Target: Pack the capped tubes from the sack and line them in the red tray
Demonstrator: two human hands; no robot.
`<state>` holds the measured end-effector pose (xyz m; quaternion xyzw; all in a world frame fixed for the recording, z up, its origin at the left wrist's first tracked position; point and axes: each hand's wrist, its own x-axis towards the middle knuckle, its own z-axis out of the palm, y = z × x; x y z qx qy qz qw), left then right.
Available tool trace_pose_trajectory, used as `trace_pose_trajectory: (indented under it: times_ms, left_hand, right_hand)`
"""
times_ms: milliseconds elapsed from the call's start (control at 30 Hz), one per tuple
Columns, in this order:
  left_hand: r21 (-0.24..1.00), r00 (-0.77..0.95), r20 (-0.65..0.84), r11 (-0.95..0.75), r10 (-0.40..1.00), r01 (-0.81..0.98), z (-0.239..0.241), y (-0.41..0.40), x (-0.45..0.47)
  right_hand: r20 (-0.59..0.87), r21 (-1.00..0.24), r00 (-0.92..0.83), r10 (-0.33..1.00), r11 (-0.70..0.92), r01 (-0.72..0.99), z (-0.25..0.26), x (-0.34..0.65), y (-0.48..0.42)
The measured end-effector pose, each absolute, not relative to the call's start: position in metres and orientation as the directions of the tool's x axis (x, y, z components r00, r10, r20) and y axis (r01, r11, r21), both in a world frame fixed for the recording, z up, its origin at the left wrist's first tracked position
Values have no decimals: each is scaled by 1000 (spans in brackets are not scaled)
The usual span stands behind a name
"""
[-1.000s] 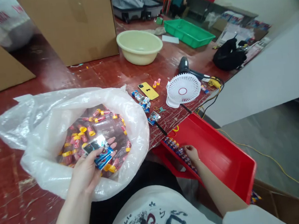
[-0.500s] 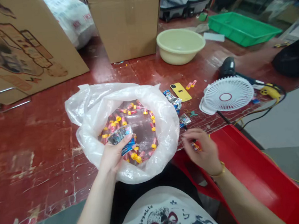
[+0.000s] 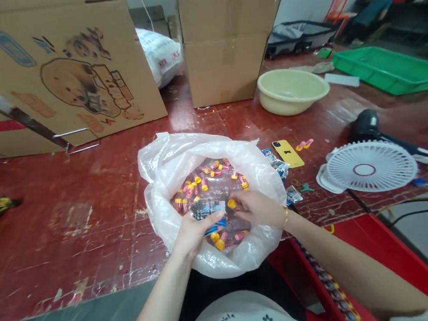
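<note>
An open white plastic bag (image 3: pixel 156 210) with a rolled rim stands on the red table and holds several small pink tubes (image 3: pixel 203 184) with yellow caps. My left hand (image 3: pixel 190 235) pinches a few flat blue and silver packets (image 3: pixel 208 209) over the near left of the opening. Inside the right of the rim, my right hand (image 3: pixel 257 209) has its fingertips closed on one yellow-capped tube (image 3: pixel 232 203); my fingers hide most of it. Beside the bag on the right lie more blue and silver packets (image 3: pixel 277 164).
Right of the bag are a yellow phone (image 3: pixel 288 154), two loose pink tubes (image 3: pixel 304 145) and a white fan (image 3: pixel 372 166). Behind are cardboard boxes (image 3: pixel 224 69), a cream basin (image 3: pixel 294 96) and a green crate (image 3: pixel 389 72). A red container (image 3: pixel 360 247) sits below the table edge.
My right hand has moved left from beside the bag into its opening, now with a yellow-capped tube. My left hand still holds the packets. The view has turned left.
</note>
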<state>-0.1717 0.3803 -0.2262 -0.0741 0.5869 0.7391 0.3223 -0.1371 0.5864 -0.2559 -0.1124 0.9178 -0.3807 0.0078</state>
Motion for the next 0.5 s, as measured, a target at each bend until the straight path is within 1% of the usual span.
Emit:
trace_pose_trajectory:
  times_ms: [67,133,167,200,267,333,400,500]
  left_hand:
    - [835,-791,-464,-100,400,-541,-230,383,-171]
    - [849,-785,-447,-72,428,-523,-233,386,-171]
    - [860,-784,-434,-55,444,-508,-234,388,-170]
    - [874,-787,-416,-40,456,-485,-234,389,-169]
    - [903,-801,-374,-16,468,-430,-234,390,-168]
    - [924,-816,-338,3,470,-382,-233,390,-166]
    - [931,-821,-334,25,462,-365,-233,391,-166]
    - [927,-815,-352,50,461,-372,-235,391,-165]
  right_hand:
    - [162,-781,-983,-90,596,-184,-236,-132,591]
    - [289,-857,-956,54,459,-233,-222,-129,590]
    - [348,-870,-932,104,407,-279,-216,-128,589]
    - [397,-864,-909,126,385,-324,-212,-128,587]
    - [457,-835,-882,116,399,-380,-205,-129,585]
    - [462,-817,-884,65,420,-396,-201,-133,583]
    - [426,-831,-905,10,401,-387,-199,-137,582]
    - [303,-917,-952,-47,257,-304,-202,-141,581]
